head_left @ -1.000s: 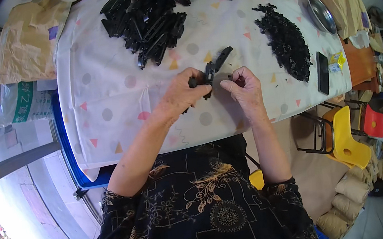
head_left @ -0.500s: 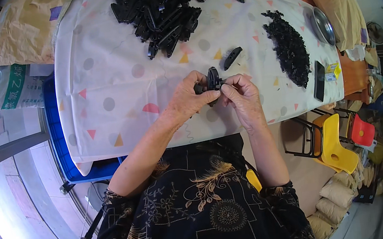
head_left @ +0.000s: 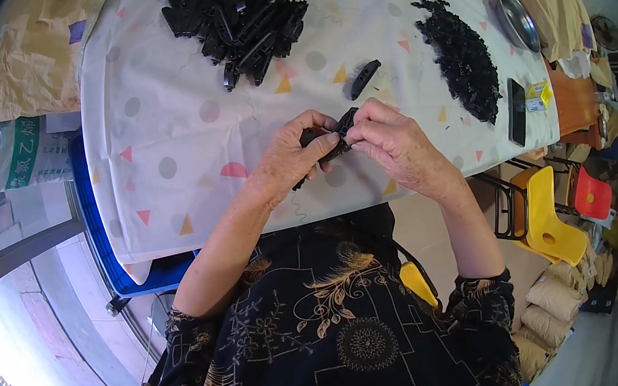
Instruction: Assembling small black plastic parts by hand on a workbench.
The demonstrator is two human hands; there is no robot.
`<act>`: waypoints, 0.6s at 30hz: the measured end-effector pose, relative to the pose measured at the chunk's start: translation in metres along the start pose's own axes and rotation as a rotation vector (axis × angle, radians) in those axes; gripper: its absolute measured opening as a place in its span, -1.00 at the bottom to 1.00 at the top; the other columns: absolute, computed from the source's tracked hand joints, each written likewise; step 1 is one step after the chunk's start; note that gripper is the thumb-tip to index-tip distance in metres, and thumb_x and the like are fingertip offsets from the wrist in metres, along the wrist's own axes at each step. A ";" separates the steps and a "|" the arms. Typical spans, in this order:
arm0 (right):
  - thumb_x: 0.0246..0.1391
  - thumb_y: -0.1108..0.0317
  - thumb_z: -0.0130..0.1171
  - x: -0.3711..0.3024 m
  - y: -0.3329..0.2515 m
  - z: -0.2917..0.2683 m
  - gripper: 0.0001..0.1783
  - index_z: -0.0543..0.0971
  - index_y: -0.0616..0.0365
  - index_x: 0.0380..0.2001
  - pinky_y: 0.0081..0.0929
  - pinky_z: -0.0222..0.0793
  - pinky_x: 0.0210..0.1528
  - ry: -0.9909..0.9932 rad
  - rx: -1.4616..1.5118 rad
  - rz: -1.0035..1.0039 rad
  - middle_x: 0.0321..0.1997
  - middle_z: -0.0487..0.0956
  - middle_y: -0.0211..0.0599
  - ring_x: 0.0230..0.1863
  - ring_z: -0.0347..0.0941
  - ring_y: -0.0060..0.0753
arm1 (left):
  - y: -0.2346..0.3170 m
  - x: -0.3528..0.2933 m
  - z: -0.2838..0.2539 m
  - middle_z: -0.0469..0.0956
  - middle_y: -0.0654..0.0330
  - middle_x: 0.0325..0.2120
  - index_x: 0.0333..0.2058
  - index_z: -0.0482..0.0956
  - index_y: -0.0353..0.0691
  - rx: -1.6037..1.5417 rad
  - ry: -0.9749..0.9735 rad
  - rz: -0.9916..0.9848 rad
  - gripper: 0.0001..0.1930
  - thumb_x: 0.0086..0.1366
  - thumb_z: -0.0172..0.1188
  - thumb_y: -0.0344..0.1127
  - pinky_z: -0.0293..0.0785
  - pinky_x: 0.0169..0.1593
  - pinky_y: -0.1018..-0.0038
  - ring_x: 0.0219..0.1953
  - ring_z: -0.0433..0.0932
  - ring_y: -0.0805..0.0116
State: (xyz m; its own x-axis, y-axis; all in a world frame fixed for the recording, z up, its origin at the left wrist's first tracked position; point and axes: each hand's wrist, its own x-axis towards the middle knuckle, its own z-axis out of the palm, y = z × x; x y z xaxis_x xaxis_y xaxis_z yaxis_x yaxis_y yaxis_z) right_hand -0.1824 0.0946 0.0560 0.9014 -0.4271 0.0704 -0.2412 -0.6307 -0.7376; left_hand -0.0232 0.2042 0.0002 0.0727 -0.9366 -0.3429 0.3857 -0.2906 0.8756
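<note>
A long black plastic part [head_left: 335,145] is gripped in my left hand [head_left: 290,152], thumb on top and fingers wrapped round it. It points up and to the right. My right hand [head_left: 389,138] pinches at its upper right end, thumb and fingertips pressed together against it. Whether a small piece sits between those fingertips is hidden. Just beyond my hands, a similar black plastic part [head_left: 366,79] lies alone on the patterned tablecloth [head_left: 185,143]. At the far side spreads a big heap of such black parts [head_left: 248,29].
To the right lie a pile of tiny black pieces [head_left: 461,63], a metal bowl [head_left: 518,21], a dark flat phone-like slab [head_left: 517,113] and a small yellow box [head_left: 539,95]. Yellow chairs [head_left: 550,216] stand beyond the table's right edge. A paper sack [head_left: 33,57] is at the far left.
The held part has tilted from upright toward the right. My right hand has turned over it, its forearm swinging outward to the right. The whole view has shifted slightly.
</note>
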 end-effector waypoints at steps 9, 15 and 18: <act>-0.13 0.57 0.23 0.000 0.011 -0.012 -0.84 0.52 0.20 -0.40 -0.45 0.34 -0.25 -0.151 -0.040 -0.049 -0.37 0.38 -0.34 -0.31 0.37 -0.29 | -0.005 0.002 0.007 0.48 0.29 -0.53 -0.22 0.45 -0.23 -0.032 -0.050 -0.056 -0.83 0.26 0.16 -0.32 0.23 -0.61 0.69 -0.58 0.45 0.60; -0.09 0.59 0.22 0.000 0.020 -0.014 -0.85 0.49 0.20 -0.41 -0.54 0.32 -0.25 -0.145 0.111 -0.028 -0.35 0.36 -0.42 -0.28 0.37 -0.51 | -0.003 0.001 0.014 0.48 0.28 -0.54 -0.22 0.42 -0.22 -0.119 -0.024 -0.050 -0.81 0.26 0.18 -0.29 0.23 -0.63 0.70 -0.61 0.44 0.59; -0.06 0.59 0.23 -0.006 0.030 -0.001 -0.82 0.46 0.19 -0.37 -0.56 0.34 -0.19 0.017 0.371 0.237 -0.30 0.38 -0.49 -0.22 0.36 -0.60 | -0.006 0.005 0.015 0.47 0.28 -0.53 -0.21 0.41 -0.19 -0.132 -0.015 -0.032 -0.81 0.25 0.18 -0.30 0.24 -0.62 0.70 -0.60 0.45 0.59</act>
State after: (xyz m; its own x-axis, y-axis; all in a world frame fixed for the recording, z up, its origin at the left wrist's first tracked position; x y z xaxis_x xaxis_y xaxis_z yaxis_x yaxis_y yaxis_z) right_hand -0.1953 0.0776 0.0340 0.8303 -0.5441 -0.1209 -0.2921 -0.2401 -0.9257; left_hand -0.0390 0.1984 -0.0021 0.0445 -0.9304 -0.3639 0.5051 -0.2933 0.8117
